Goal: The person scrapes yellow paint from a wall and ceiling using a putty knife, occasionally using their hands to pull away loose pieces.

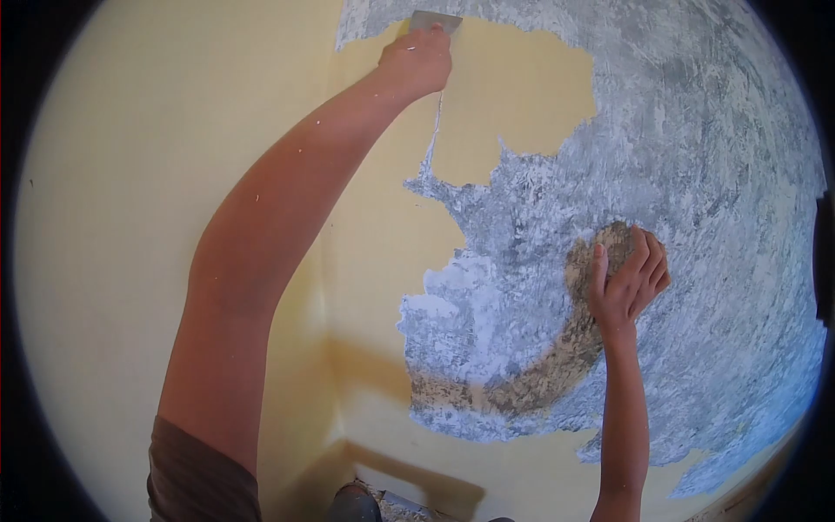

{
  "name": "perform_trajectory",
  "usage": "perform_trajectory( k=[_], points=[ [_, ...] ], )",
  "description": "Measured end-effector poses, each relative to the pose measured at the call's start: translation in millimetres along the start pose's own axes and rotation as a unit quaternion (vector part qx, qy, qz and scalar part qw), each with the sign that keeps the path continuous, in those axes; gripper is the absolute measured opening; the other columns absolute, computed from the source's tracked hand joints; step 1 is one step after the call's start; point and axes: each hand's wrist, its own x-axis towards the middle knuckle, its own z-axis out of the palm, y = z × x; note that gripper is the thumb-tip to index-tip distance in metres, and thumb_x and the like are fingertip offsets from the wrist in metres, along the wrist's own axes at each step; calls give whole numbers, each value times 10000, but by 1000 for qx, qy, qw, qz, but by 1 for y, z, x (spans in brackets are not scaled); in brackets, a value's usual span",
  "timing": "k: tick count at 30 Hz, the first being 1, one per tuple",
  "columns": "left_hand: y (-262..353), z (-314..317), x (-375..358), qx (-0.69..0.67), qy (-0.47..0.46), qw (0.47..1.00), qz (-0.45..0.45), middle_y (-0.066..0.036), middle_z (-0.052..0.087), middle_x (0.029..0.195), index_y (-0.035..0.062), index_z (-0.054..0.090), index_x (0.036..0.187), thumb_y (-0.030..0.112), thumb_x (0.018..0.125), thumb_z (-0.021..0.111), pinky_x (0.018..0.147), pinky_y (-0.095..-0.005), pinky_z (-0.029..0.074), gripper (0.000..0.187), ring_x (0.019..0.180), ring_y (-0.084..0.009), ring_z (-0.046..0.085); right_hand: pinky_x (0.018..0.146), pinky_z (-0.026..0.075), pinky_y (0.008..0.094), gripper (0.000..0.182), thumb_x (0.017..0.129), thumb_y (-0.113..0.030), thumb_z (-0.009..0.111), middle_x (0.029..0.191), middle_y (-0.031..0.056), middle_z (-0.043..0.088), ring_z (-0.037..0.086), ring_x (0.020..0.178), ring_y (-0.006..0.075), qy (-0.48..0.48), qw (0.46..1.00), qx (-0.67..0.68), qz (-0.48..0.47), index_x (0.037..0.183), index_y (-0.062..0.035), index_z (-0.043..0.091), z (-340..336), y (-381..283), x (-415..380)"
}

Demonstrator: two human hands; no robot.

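High on the wall, my left hand (419, 61) is closed around a scraper, its flat metal blade (437, 19) lying at the upper edge of a patch of yellow paint (522, 87). The scraper's handle is hidden inside my fist. Lower and to the right, my right hand (633, 277) rests on the bare grey wall surface (539, 204), thumb apart and fingers slightly bent, with no tool visible in it. A thin crack in the paint runs down below my left hand. Small white flecks stick to my left forearm.
A plain yellow wall (130, 174) meets the scraped wall at a corner on the left. My arm's curved shadow (522, 387) falls across the grey area. At the bottom, part of a shoe or leg (355, 503) shows beside debris (400, 509) on the floor.
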Motion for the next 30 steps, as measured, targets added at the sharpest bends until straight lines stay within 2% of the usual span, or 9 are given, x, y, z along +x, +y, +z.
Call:
perform_trajectory(
  k=[3,9,16,18,19,22,25,28,30],
  points=[
    [0,-7,1,-32,-53,997,-40,-186,662,1217,28,435,1457,61,848,573,870,-463,562,626,1099,-358,660,1020,277,457,537,955,-432,585,1251,132,558,468,1217,316,5,1000,-6,2,1296,-20,547,-1,-2,-1],
    [6,-12,-33,-16,-96,994,-44,-191,641,1251,24,506,1366,70,832,603,883,-464,559,545,1108,-371,654,1015,281,452,533,956,-438,582,1252,132,555,472,1212,316,14,1000,3,10,1291,-25,552,-1,-3,-3],
    [4,-8,-6,-18,-98,994,-42,-203,639,1245,14,547,1310,66,827,590,883,-467,558,487,1115,-372,652,995,284,453,525,960,-436,578,1239,132,560,477,1204,310,8,1000,-1,13,1289,-29,545,-2,-5,1],
    [3,0,14,-39,-21,998,-50,-209,642,1234,14,553,1305,63,832,569,834,-460,575,476,1068,-365,673,989,285,451,521,959,-431,579,1233,131,562,480,1199,308,17,1000,-4,6,1287,-27,544,-3,-3,6],
    [5,-10,27,-40,-14,998,-45,-209,642,1234,14,553,1305,63,832,569,834,-460,575,476,1068,-365,673,985,286,448,520,958,-428,581,1229,130,564,483,1194,306,17,1000,-2,9,1286,-27,543,-3,-5,7],
    [14,-28,47,-91,-48,993,-65,-221,656,1202,4,543,1317,63,836,562,783,-455,586,485,1015,-364,692,980,285,446,526,951,-426,588,1228,127,563,480,1195,305,28,999,-15,-3,1289,-27,538,1,1,5],
    [9,-23,34,-97,-25,993,-61,-234,674,1151,2,544,1314,66,835,568,740,-463,590,484,977,-362,702,982,283,451,534,927,-412,611,1236,129,559,468,1211,309,2,1000,11,4,1288,-27,535,-4,-1,0],
    [7,-24,-1,-112,-78,987,-79,-255,672,1143,12,539,1323,60,843,557,791,-490,576,483,1005,-393,688,983,282,452,532,924,-410,616,1239,128,558,473,1206,306,3,1000,7,10,1285,-29,535,-4,-2,0],
    [-1,-1,-20,-63,-71,995,-30,-263,684,1060,43,461,1387,36,908,418,648,-493,563,481,771,-386,707,982,285,451,528,926,-410,615,1237,126,560,476,1206,305,6,1000,11,11,1287,-33,537,-4,-2,-1]
  ],
)
